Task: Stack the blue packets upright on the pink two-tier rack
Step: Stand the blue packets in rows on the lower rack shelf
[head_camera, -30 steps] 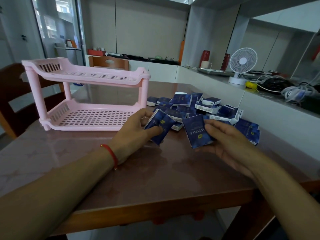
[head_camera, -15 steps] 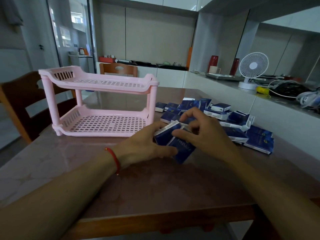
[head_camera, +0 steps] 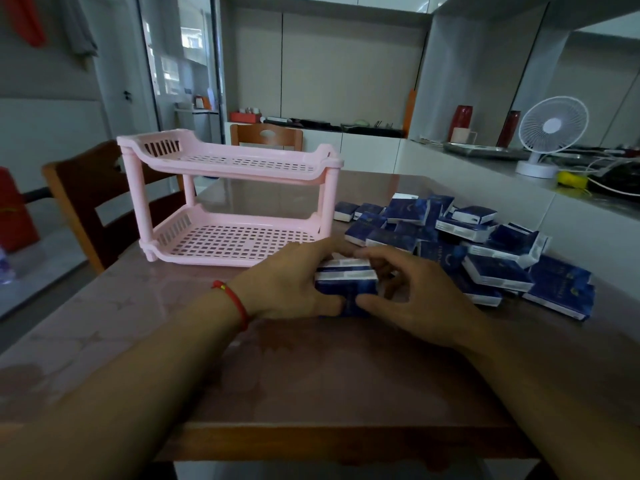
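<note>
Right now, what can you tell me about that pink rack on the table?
The pink rack looks like moulded plastic: two shallow trays, one above the other, joined by round corner posts. Both tray floors are perforated grids and the end walls are slotted. It stands upright on the brown table, left of the pile of blue packets. Both tiers hold nothing. Neither hand touches it; the left hand is just in front of its lower tray.

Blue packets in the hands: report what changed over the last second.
The left hand and right hand came together, pressing their separate blue packets into one bundle gripped between them. The pink two-tier plastic rack stays empty; the loose packet pile is unmoved.
</note>
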`<state>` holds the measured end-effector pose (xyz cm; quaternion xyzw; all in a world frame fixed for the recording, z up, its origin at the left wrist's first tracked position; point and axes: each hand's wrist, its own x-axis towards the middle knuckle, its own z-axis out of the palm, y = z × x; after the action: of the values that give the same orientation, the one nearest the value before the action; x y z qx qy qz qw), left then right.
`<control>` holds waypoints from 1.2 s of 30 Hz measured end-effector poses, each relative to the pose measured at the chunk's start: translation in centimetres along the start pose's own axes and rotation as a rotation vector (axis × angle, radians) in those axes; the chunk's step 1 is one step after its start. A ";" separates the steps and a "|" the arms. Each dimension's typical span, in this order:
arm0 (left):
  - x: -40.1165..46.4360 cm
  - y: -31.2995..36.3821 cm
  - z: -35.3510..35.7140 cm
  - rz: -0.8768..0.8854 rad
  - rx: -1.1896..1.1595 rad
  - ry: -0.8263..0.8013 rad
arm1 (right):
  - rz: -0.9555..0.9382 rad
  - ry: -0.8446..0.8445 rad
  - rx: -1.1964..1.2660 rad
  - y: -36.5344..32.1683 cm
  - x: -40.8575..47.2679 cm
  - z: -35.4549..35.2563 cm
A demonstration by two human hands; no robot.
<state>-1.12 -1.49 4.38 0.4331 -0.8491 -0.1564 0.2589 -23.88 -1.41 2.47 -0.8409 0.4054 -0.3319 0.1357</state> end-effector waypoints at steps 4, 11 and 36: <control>-0.3 0.1 -0.7 -0.028 0.095 -0.055 | 0.048 -0.037 0.075 0.0 0.2 0.6; -4.2 -3.1 -7.2 -0.128 0.024 0.098 | 0.060 0.187 0.125 -0.4 1.7 1.5; 9.0 -12.3 -4.3 -0.290 0.256 -0.005 | 0.133 0.122 -0.075 1.1 6.8 5.2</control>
<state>4.98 -16.07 4.62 0.5799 -0.7914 -0.0840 0.1743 -18.01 -7.53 1.14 -0.7949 0.4799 -0.3572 0.1009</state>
